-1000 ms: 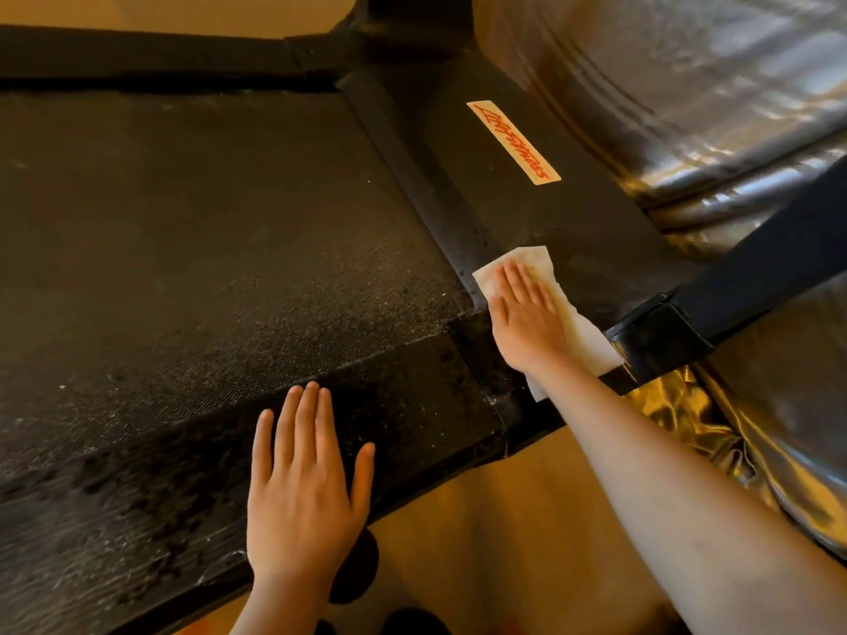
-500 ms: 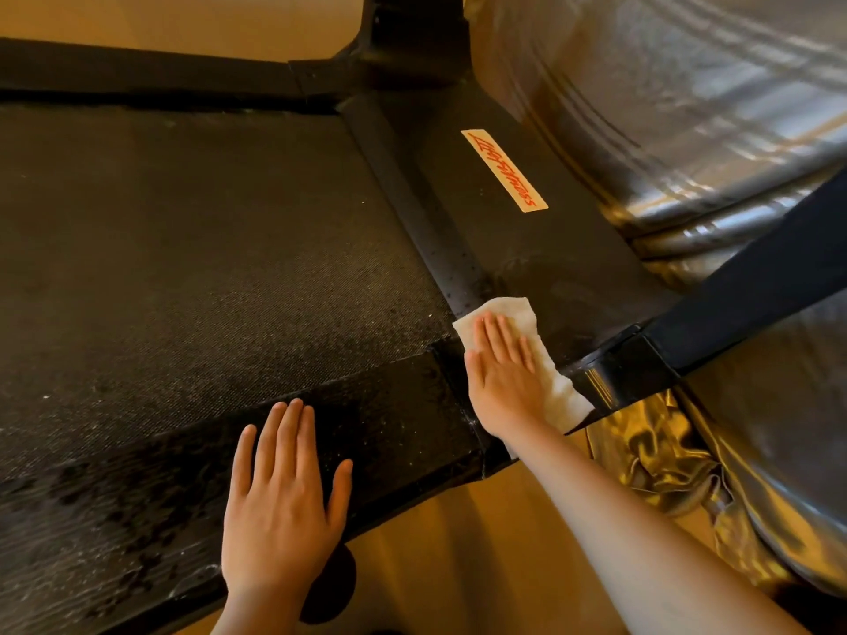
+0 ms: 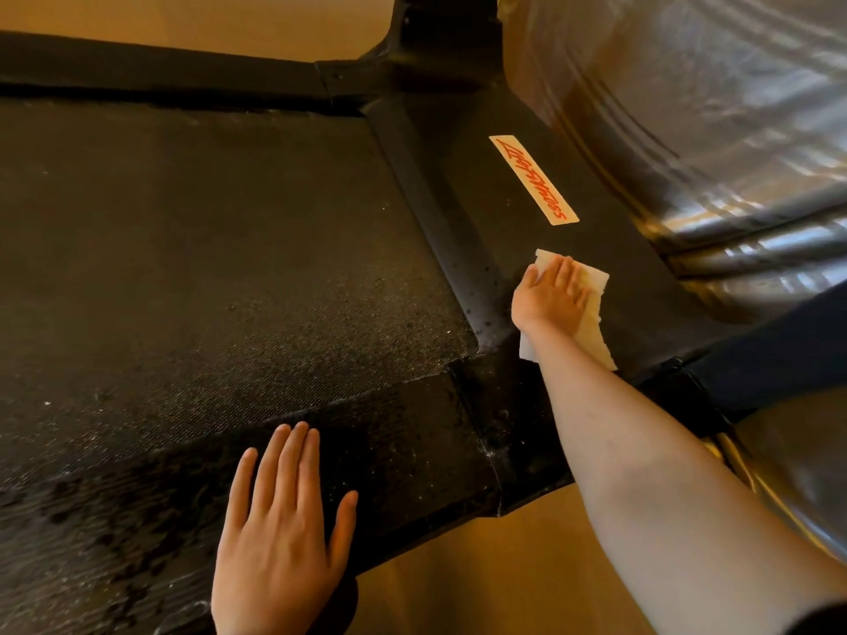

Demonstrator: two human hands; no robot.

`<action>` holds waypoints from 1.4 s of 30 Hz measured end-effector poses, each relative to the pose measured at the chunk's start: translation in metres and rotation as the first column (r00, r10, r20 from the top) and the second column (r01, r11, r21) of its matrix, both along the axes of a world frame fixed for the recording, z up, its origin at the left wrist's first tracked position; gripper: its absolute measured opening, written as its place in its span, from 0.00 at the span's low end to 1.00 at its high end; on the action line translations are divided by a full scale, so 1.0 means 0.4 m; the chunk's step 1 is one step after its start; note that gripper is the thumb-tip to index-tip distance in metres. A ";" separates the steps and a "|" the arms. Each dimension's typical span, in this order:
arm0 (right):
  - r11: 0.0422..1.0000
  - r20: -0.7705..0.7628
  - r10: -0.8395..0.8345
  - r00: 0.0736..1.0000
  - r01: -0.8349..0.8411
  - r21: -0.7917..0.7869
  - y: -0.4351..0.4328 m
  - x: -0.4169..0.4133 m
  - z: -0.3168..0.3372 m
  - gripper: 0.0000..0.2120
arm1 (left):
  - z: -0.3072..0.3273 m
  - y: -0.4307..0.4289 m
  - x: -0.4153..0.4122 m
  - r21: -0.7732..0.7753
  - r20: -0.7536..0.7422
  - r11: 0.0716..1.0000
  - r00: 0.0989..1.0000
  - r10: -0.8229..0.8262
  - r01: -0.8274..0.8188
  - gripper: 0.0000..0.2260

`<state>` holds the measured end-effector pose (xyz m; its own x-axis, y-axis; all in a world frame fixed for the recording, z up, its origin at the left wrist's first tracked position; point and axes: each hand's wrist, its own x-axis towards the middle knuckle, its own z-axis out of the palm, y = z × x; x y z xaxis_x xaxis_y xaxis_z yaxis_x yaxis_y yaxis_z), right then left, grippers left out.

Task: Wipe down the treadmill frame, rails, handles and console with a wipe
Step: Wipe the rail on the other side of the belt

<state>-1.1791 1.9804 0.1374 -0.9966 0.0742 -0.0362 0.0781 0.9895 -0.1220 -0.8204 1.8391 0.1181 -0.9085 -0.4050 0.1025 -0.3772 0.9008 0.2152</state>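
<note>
Pressing the white folded paper wipe (image 3: 595,291) flat under your right hand (image 3: 552,297), fingers straight, you cover the black treadmill side rail (image 3: 504,208) right of centre. Your left hand (image 3: 279,533), spread on the dusty black rear frame (image 3: 403,451) at lower centre, likely braces your reach.

The side rail (image 3: 600,240) lies open toward the upright (image 3: 440,29); silvery sheeting (image 3: 687,107) and a dark bar (image 3: 770,346) crowd its right edge
</note>
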 end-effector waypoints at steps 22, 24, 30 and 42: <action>0.941 0.268 -0.029 0.963 -0.064 0.333 0.124 0.190 0.065 0.36 | 0.017 0.000 0.005 0.055 0.032 0.998 0.999 0.020 -0.022 0.32; 0.923 0.327 -0.146 0.934 0.009 0.386 0.139 0.145 0.099 0.38 | 0.016 0.003 0.005 0.045 0.023 0.999 1.000 0.012 -0.013 0.32; 0.876 0.360 -0.170 0.917 -0.027 0.482 0.148 0.140 0.125 0.43 | 0.018 0.007 0.003 0.042 -0.001 0.999 1.000 0.014 -0.014 0.31; 0.643 0.222 0.157 0.962 -0.270 0.717 0.198 0.304 0.103 0.40 | 0.023 0.006 0.007 0.056 0.001 0.998 1.000 0.011 -0.011 0.31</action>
